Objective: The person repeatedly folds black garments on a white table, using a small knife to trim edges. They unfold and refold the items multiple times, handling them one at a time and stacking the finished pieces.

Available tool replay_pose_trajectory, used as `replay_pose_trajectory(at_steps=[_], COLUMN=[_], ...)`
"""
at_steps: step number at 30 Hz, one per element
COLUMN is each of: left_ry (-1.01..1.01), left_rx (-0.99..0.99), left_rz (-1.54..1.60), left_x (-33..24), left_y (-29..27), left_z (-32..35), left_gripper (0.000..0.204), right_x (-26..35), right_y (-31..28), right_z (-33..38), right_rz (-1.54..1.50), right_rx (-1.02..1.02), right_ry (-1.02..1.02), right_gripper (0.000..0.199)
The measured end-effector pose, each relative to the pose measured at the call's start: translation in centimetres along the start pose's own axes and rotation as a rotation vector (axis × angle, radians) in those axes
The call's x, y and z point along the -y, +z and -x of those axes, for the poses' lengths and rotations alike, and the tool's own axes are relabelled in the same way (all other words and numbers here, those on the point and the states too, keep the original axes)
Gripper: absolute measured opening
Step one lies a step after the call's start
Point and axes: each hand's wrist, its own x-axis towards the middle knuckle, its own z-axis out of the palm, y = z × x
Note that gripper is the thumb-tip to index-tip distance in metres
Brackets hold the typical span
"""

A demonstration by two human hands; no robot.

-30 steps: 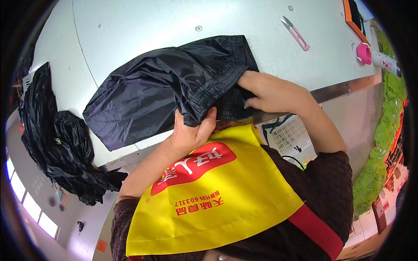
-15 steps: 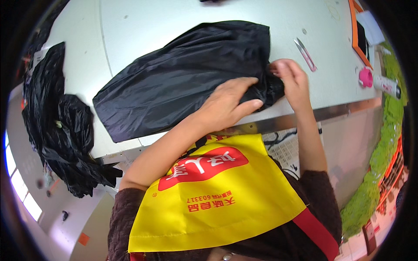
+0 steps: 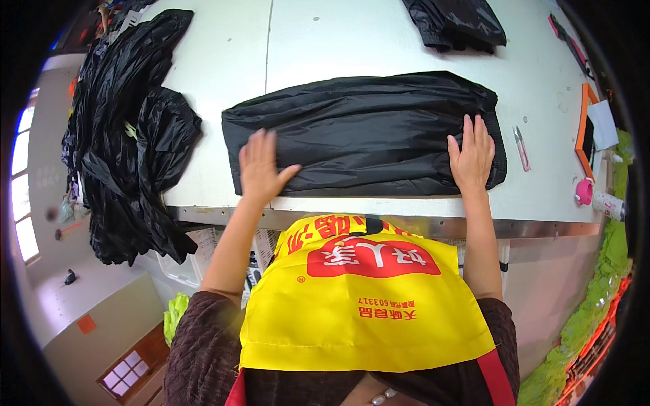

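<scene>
A shiny black garment (image 3: pixel 359 135), folded into a long flat shape, lies across the white table in front of me. Its right end is a gathered, ribbed-looking band (image 3: pixel 499 139). My left hand (image 3: pixel 261 166) is spread on the garment near its left end, fingers a little blurred. On the right, my right hand (image 3: pixel 472 155) rests flat beside the gathered band, fingers stretched out. Neither hand grips anything; both palms face down on the fabric.
A crumpled heap of black garments (image 3: pixel 128 149) hangs over the table's left edge. Another folded black garment (image 3: pixel 464 24) lies at the far side. To the right are small thread snips (image 3: pixel 521 147), an orange-framed tray (image 3: pixel 582 132), a pink-lidded bottle (image 3: pixel 608 205) and green material (image 3: pixel 599 271).
The garment now lies flatter and straighter along the table edge. My right hand has let go of its bunched end and lies flat; my left hand has moved to the left end.
</scene>
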Motion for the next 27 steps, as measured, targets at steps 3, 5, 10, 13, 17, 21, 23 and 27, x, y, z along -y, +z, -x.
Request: replay_pose_trajectory(at_steps=[3, 5, 10, 13, 17, 21, 23, 27], left_ry=[-0.156, -0.365, -0.781, -0.851, -0.649, -0.214, 0.029, 0.533], left_rx=[-0.051, -0.199, 0.023, 0.248, 0.225, 0.252, 0.357, -0.049], left_rz=[0.113, 0.342, 0.863, 1.391, 1.794, 1.806, 1.71, 0.719], left_x=[6.6, 7.4, 9.0, 11.4, 9.5, -1.1, -6.5, -12.3], left_y=[1.9, 2.2, 0.2, -0.9, -6.6, -17.6, -17.7, -10.7], left_z=[2.6, 2.2, 0.9, 1.4, 0.1, -3.3, -5.1, -6.5], left_gripper=[0.067, 0.061, 0.056, 0.049, 0.037, 0.036, 0.038, 0.056], right_x=[-0.4, 0.6, 10.7, 18.7, 19.9, 21.5, 21.8, 19.4], right_y=[0.4, -0.9, -3.4, -0.2, 3.7, 3.5, 3.5, 3.2], right_z=[-0.6, -1.0, -2.9, -0.8, 2.4, 1.8, 2.2, 2.3], right_rz=[0.025, 0.106, -0.566, -1.053, -0.954, -1.542, -2.159, -2.844], right_rx=[0.019, 0.089, -0.034, 0.152, 0.115, 0.228, 0.297, 0.403], right_ry=[-0.045, 0.0, -0.061, -0.025, -0.156, 0.127, 0.44, 0.707], right_gripper=[0.053, 0.052, 0.048, 0.045, 0.04, 0.04, 0.041, 0.043])
